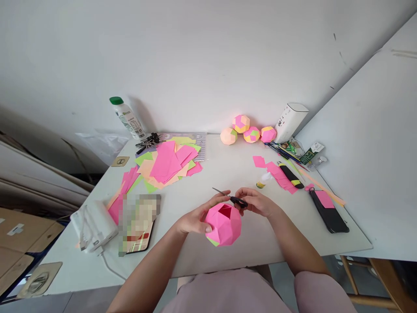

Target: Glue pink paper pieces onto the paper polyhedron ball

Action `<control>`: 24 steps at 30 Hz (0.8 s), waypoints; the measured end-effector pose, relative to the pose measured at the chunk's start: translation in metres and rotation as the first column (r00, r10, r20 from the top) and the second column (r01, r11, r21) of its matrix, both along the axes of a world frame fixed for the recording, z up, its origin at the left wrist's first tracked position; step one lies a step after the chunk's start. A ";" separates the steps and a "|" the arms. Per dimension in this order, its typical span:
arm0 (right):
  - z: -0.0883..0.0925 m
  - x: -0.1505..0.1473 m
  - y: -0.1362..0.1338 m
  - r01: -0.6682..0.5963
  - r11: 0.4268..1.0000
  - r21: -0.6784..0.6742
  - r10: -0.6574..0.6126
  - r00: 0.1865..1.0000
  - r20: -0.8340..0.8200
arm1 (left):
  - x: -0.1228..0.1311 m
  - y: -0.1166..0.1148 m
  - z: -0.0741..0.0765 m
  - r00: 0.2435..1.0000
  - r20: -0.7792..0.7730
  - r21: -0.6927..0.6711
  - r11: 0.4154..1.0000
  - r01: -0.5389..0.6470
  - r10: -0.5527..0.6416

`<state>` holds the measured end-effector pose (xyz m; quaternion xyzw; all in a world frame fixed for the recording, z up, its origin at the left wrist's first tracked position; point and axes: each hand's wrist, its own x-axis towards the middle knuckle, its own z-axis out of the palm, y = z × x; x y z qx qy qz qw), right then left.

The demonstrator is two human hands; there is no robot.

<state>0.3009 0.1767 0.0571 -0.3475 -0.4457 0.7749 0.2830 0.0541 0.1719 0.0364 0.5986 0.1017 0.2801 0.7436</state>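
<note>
A faceted pink paper ball [224, 232] with a small green patch low on its left is held in my left hand [197, 217], thumb at the front and fingers behind. An opening shows in the top of the ball. My right hand [252, 202] is closed on the black handles of a small pair of scissors [239, 201]. The scissors' blades point left, just above the ball and close to my left fingertips. Beyond my right hand lies a small glue bottle [260, 184] with a yellow-green label.
Paper sheets [169, 163] are heaped at left, near keys [148, 141] and a white bottle [128, 117]. Several paper balls [241, 124] stand by the wall. A phone [143, 221] and white power bank [97, 224] lie left; a cutter [291, 175] and black case [330, 215] lie right.
</note>
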 end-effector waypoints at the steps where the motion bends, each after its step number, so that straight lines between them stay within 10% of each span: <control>1: 0.001 0.002 0.000 -0.036 0.999 0.014 0.036 0.999 -0.004 | 0.000 -0.001 0.001 1.000 0.006 -0.014 1.000 0.006 -0.006; 6: 0.004 0.005 -0.001 -0.144 0.961 0.236 0.144 0.989 0.019 | 0.000 -0.004 0.001 1.000 0.012 -0.140 0.990 0.012 -0.011; 12: -0.001 -0.005 -0.002 0.154 0.874 0.462 -0.312 0.905 0.289 | -0.001 -0.005 -0.001 0.999 -0.042 -0.139 0.990 -0.018 0.012; 17: 0.033 0.017 -0.020 0.232 0.564 0.792 -0.617 0.757 0.217 | 0.000 -0.005 0.006 0.995 -0.095 -0.191 0.982 -0.012 -0.006; 24: 0.085 0.017 -0.056 -0.261 0.219 0.940 -0.490 0.804 0.337 | 0.003 -0.006 0.009 0.968 -0.236 -0.088 0.990 -0.107 0.084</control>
